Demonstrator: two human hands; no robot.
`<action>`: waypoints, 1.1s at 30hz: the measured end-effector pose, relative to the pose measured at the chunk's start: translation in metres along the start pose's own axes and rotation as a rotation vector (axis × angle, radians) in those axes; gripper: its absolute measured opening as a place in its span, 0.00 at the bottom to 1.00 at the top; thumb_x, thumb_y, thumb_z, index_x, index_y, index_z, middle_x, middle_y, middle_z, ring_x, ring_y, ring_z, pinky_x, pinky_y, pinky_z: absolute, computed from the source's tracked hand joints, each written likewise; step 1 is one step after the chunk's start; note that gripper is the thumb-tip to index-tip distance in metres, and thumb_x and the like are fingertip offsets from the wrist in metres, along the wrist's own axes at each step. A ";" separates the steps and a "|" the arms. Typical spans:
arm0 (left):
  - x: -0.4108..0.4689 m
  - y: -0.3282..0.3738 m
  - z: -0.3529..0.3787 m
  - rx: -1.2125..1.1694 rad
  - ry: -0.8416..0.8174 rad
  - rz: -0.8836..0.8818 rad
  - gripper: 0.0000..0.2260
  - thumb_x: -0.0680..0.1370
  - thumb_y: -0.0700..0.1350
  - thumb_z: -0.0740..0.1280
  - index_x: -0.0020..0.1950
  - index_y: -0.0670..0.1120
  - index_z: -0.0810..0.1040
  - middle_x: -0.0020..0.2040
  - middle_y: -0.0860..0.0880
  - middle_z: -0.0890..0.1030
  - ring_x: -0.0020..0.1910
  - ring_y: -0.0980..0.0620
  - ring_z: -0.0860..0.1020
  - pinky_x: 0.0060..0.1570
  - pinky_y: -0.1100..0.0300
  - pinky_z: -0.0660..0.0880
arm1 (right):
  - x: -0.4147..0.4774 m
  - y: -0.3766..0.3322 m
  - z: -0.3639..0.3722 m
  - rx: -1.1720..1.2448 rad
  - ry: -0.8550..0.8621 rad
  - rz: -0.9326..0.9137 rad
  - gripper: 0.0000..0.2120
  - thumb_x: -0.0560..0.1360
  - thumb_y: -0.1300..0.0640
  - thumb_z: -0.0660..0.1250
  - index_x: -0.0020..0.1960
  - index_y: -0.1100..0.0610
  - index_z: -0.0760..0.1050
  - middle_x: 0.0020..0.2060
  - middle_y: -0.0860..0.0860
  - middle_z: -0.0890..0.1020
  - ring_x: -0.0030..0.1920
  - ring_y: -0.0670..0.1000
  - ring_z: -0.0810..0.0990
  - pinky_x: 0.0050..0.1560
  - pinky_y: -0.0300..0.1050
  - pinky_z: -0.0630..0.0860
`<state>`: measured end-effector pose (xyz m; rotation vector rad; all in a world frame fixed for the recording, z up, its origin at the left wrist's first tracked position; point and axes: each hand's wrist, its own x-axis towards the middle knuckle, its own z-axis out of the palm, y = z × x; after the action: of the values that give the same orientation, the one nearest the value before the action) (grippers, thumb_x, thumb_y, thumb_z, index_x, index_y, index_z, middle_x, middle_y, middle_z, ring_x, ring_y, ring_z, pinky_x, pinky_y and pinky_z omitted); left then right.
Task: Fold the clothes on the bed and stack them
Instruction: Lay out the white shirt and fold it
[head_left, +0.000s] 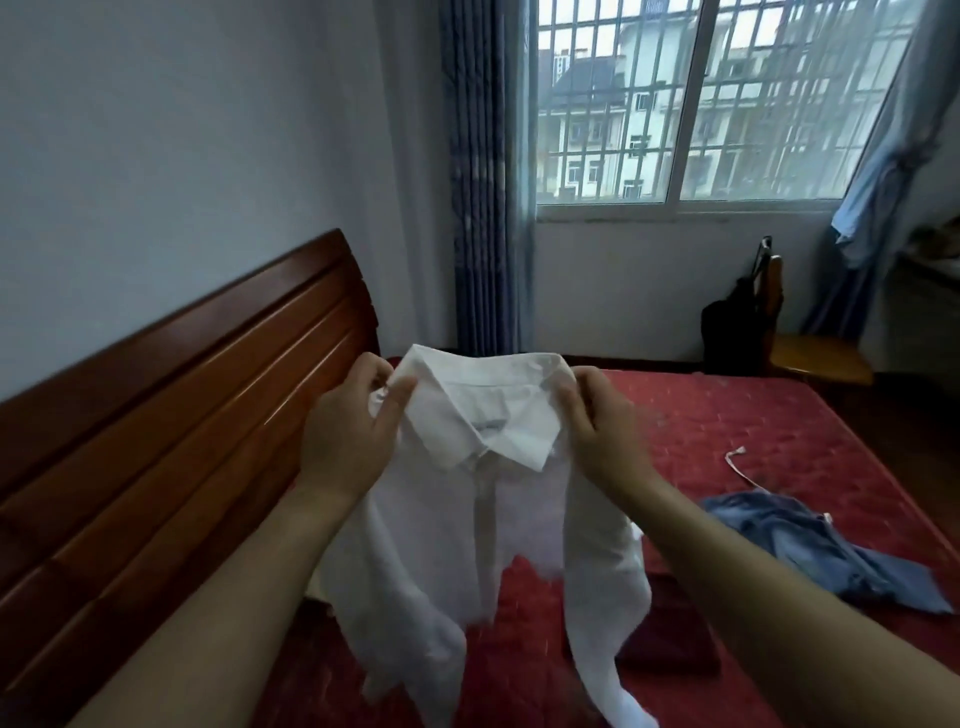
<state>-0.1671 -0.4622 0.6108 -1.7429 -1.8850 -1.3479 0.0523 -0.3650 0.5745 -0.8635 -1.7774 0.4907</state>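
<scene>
A white collared shirt (441, 525) hangs in the air over the red bed (753, 431), its front facing me and its sleeves drooping down. My left hand (353, 426) pinches its left shoulder beside the collar. My right hand (597, 421) grips the right shoulder in the same way. A crumpled blue denim garment (826, 545) lies on the bed to the right. A dark red folded cloth (670, 629) lies flat on the bed under my right forearm, partly hidden by the shirt.
A wooden headboard (171, 431) runs along the left. A thin white strip (737, 462) lies on the bed beyond the denim. Past the bed's far edge stand a wooden chair (810, 348) with a black bag (732, 322), blue curtains and a barred window.
</scene>
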 end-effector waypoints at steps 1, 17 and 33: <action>-0.011 0.000 -0.003 0.001 -0.049 -0.005 0.13 0.76 0.58 0.57 0.44 0.49 0.71 0.33 0.54 0.75 0.28 0.60 0.70 0.27 0.68 0.61 | -0.010 -0.003 -0.004 -0.003 -0.040 0.018 0.07 0.80 0.55 0.59 0.44 0.53 0.72 0.32 0.45 0.75 0.31 0.40 0.72 0.29 0.32 0.65; -0.067 0.005 -0.026 -0.088 -0.106 -0.055 0.14 0.78 0.56 0.56 0.44 0.45 0.71 0.33 0.49 0.76 0.30 0.52 0.73 0.27 0.61 0.65 | -0.055 -0.028 -0.044 -0.078 -0.220 0.119 0.07 0.71 0.52 0.72 0.47 0.49 0.77 0.37 0.43 0.81 0.36 0.42 0.78 0.35 0.32 0.70; -0.067 0.026 -0.018 -0.396 -0.141 -0.236 0.13 0.76 0.62 0.56 0.43 0.55 0.71 0.35 0.55 0.77 0.34 0.64 0.76 0.30 0.71 0.67 | -0.074 -0.103 0.034 -0.100 0.031 -0.078 0.02 0.73 0.53 0.69 0.43 0.50 0.79 0.32 0.39 0.78 0.29 0.38 0.75 0.31 0.31 0.72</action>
<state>-0.1342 -0.5232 0.5857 -1.8791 -2.0624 -1.8359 0.0016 -0.4857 0.5858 -0.8626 -1.8120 0.3387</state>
